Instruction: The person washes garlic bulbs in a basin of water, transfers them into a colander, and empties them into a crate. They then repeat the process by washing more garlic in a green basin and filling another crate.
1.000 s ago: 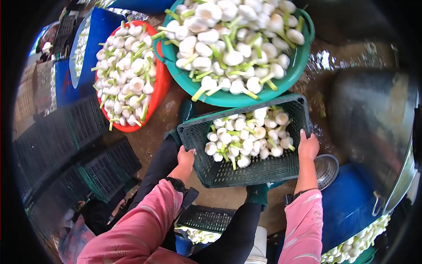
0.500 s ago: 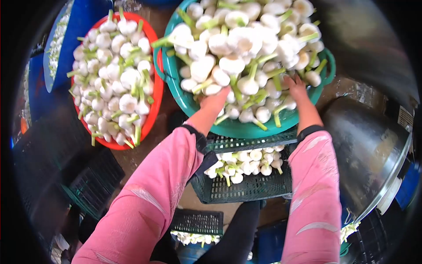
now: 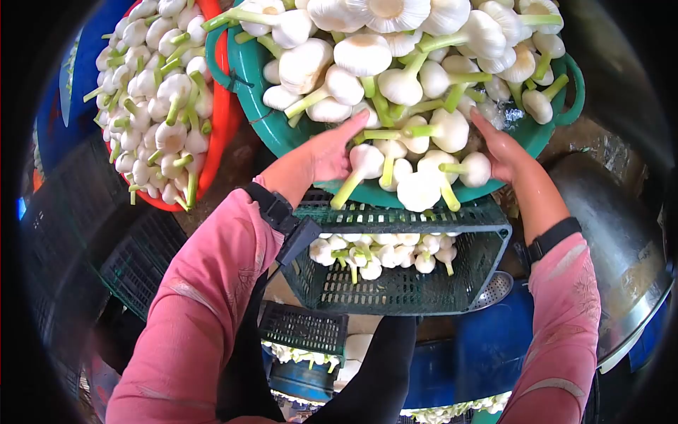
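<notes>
A green tub [image 3: 265,141] is heaped with white garlic bulbs [image 3: 401,86] on cut green stems. My left hand [image 3: 326,154] and my right hand [image 3: 500,152] cup a cluster of garlic bulbs [image 3: 419,189] from both sides at the tub's near rim. Both thumbs point up and inward; the other fingers curl around and partly under the bulbs, mostly hidden. Some of these bulbs hang over the rim. Just below sits a dark green slatted crate [image 3: 395,300], with more garlic [image 3: 370,270] inside it.
To the left stands a red tub [image 3: 217,134] full of garlic bulbs. A large metal vessel [image 3: 600,247] is at the right, beside the crate. Another dark crate [image 3: 304,326] and blue containers [image 3: 494,339] are lower down, near my legs.
My hands have moved toward me from within the heap to the near rim, bringing a cluster of garlic bulbs along. The view has shifted closer to the green tub.
</notes>
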`<act>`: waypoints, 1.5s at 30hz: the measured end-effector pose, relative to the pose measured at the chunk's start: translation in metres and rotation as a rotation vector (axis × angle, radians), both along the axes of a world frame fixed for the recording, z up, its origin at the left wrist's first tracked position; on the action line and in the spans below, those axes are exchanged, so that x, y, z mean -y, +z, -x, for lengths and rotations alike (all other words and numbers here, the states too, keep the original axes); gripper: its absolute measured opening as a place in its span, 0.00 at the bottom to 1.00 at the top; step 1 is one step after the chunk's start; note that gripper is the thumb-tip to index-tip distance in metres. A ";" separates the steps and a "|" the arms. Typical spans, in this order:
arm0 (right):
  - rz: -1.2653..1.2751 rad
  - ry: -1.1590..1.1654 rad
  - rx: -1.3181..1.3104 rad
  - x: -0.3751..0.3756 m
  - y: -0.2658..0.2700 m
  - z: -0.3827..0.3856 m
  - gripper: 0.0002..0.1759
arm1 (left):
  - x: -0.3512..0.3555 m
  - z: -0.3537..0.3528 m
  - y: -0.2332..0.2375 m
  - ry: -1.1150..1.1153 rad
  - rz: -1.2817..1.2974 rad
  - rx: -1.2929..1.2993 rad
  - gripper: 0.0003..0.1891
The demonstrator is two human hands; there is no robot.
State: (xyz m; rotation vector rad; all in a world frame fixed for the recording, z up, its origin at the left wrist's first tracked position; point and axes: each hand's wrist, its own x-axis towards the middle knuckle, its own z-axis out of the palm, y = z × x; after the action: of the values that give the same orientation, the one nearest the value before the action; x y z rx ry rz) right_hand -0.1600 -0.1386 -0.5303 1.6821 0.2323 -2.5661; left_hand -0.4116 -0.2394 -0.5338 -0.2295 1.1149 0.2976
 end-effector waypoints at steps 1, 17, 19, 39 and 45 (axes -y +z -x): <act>-0.074 -0.008 0.012 0.002 -0.012 0.003 0.30 | -0.002 0.001 -0.008 -0.020 0.024 0.053 0.33; -0.032 -0.487 0.018 0.045 -0.027 0.043 0.31 | -0.009 -0.044 -0.020 0.455 -0.003 0.135 0.30; -0.230 -0.597 -0.014 0.064 -0.026 0.049 0.28 | -0.005 -0.051 -0.014 0.469 -0.046 0.052 0.25; -0.609 -0.627 0.410 0.185 0.163 0.022 0.18 | 0.081 -0.093 0.166 0.094 -0.523 -0.530 0.10; -0.927 0.225 0.824 0.227 0.110 -0.037 0.21 | 0.123 -0.089 0.137 -0.985 -0.234 -0.784 0.31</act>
State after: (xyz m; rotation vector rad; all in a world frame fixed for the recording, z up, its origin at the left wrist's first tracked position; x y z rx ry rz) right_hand -0.1227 -0.3654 -0.4201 2.5703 1.5631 -1.4280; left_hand -0.3229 -0.3627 -0.3965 0.7032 1.7993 -0.4086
